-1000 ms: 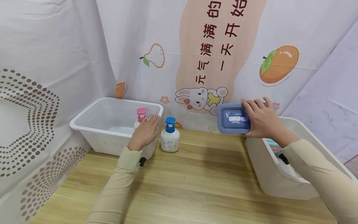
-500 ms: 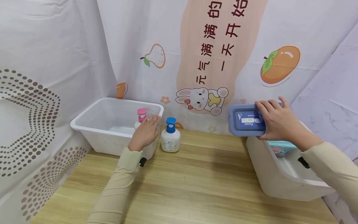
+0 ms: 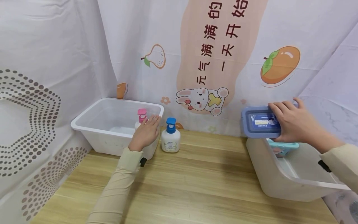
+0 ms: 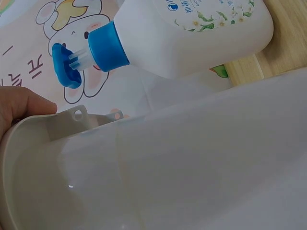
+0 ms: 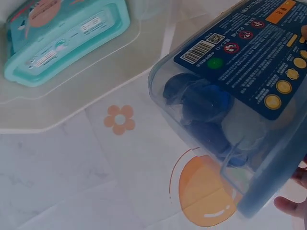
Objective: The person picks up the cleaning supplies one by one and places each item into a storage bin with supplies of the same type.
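Observation:
My left hand point(image 3: 145, 133) rests with extended fingers on the rim of the left white bin point(image 3: 100, 137). Partly behind that hand, inside the bin, stands a pink-topped pump bottle point(image 3: 142, 114). Just right of the bin is a white pump bottle point(image 3: 170, 141) with a blue pump, upright on the table. My right hand point(image 3: 297, 124) grips a clear plastic box with a blue lid point(image 3: 258, 121) in the air at the right bin's far end. Blue and whitish rounded pieces show through its wall point(image 5: 206, 110) in the right wrist view.
The right white bin point(image 3: 261, 168) stands at the table's right side and holds a teal-lidded box point(image 3: 285, 147) at its far end. A printed curtain point(image 3: 134, 71) hangs along the back of the wooden table point(image 3: 195, 186).
My right hand has carried the blue-lidded box to the right, toward the right bin. More of the teal-lidded box shows now. My left hand has stayed on the left bin's rim.

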